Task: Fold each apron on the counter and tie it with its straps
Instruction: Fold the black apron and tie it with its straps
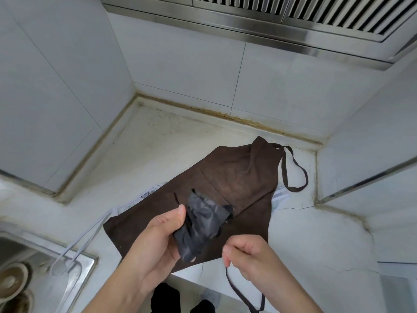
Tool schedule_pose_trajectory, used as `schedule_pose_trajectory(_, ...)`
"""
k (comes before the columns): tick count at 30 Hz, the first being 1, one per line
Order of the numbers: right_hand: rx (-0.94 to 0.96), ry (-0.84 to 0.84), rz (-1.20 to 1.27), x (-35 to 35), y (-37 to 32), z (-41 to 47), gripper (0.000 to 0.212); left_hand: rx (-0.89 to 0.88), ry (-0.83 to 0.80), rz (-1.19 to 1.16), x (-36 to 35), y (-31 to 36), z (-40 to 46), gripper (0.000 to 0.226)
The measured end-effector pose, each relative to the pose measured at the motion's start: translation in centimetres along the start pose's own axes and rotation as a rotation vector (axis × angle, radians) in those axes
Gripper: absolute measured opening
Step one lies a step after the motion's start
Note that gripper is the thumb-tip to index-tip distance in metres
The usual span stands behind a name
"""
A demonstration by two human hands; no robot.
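A brown apron (232, 177) lies spread on the white counter (140, 159), its neck loop (293, 170) trailing to the right. Under it a light patterned apron (146, 195) peeks out, its pale straps (76, 247) running into the sink. My left hand (153, 242) grips a small folded bundle of dark grey apron (200, 227) above the brown one. My right hand (250, 256) pinches a dark strap (234, 288) of that bundle, which hangs down past the counter's front edge.
A steel sink (45, 272) with dishes in it sits at the lower left. White tiled walls enclose the counter corner, and a steel range hood (270, 16) hangs above. The counter steps up at the right (338, 222).
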State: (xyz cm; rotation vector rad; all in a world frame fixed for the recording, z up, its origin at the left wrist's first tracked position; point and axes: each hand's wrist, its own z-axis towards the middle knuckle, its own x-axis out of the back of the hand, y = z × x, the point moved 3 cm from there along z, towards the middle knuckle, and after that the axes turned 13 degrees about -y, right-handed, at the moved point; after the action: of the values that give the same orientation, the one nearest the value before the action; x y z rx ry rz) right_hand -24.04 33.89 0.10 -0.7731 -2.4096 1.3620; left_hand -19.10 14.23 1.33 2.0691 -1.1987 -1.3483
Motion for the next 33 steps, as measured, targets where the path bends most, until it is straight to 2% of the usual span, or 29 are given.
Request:
schedule_pose_trajectory(2, -0.081, -0.02, 0.129, 0.2, 0.5, 0.8, 0.022, -0.004, -0.139, 0.054, -0.2, 0.2, -0.1, 0.036)
schedule_pose_trajectory(4, -0.176, 0.008, 0.242, 1.2, 0.7, 1.8, 0.014, 0.042, -0.268, 0.264, -0.3, 0.2, -0.2, 0.039)
schedule_pose_trajectory(6, -0.175, -0.092, 0.091, 2.0, 0.2, 2.3, 0.019, 0.116, -0.34, 0.451, -0.3, -0.4, -0.1, 0.048)
schedule_pose_trajectory(7, -0.166, -0.173, 0.022, 2.1, 0.0, 2.4, 0.026, 0.152, -0.347, 0.484, -0.4, -0.8, 0.0, 0.054)
schedule_pose_trajectory(9, -0.172, -0.239, -0.025, 2.1, -0.7, 2.6, 0.026, 0.164, -0.334, 0.491, -0.2, -1.3, 0.1, 0.06)
schedule_pose_trajectory(13, -0.119, -0.173, 0.057, 1.5, -0.7, 3.5, 0.044, 0.148, -0.244, 0.49, 0.0, -1.4, -0.1, 0.028)
schedule_pose_trajectory(17, -0.052, -0.137, 0.171, 0.9, 0.4, 3.6, 0.014, 0.225, -0.236, 0.482, 0.4, -1.3, -0.4, 0.03)
schedule_pose_trajectory(19, -0.059, -0.137, 0.206, 0.4, 1.3, 3.8, 0.02, 0.255, -0.249, 0.494, 0.7, -1.2, -0.6, 0.032)
schedule_pose_trajectory(22, -0.073, -0.131, 0.293, -0.2, 1.8, 3.9, 0.016, 0.261, -0.272, 0.466, 0.7, -1.1, -0.6, 0.033)
schedule_pose_trajectory(26, -0.06, -0.119, 0.323, -0.1, 1.8, 4.0, 0.021, 0.282, -0.284, 0.476, 0.5, -1.1, -0.3, 0.034)
schedule_pose_trajectory(28, -0.041, -0.117, 0.275, -0.1, 1.6, 4.1, 0.027, 0.339, -0.288, 0.531, 0.3, -1.0, -0.3, 0.026)
schedule_pose_trajectory(31, -0.028, -0.128, 0.224, -0.6, 1.4, 4.2, 0.023, 0.444, -0.295, 0.586, 0.2, -0.3, -0.4, 0.028)
schedule_pose_trajectory(33, -0.052, -0.138, 0.209, -1.1, 1.4, 4.2, 0.028, 0.548, -0.304, 0.63, 0.1, 0.3, -0.5, 0.028)
